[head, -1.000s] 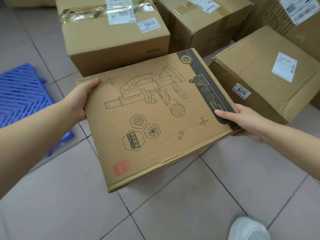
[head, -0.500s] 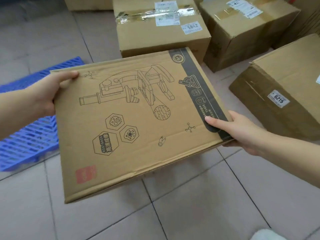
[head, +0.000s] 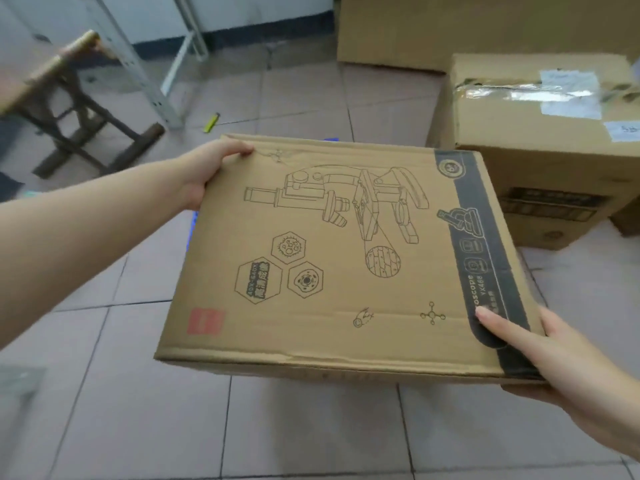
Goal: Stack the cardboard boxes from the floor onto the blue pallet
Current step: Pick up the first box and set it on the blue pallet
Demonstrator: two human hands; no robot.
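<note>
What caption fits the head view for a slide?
Both hands, left hand and right hand, carry the microscope-print cardboard box above the tiled floor.

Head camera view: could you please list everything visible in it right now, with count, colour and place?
microscope box: one, brown with black line drawings and a dark stripe, held above the floor, centre.
taped box: one, brown with clear tape and white labels, on the floor, right.
large box: one, brown, top, behind the taped box.
blue pallet: one, only slivers show, behind the held box.
wooden stool: one, dark brown, upper left.
metal frame legs: grey, upper left.
small yellow object: one, on the tiles; too small to identify.
left hand: grip on the far left corner.
right hand: grip on the near right corner.
</note>
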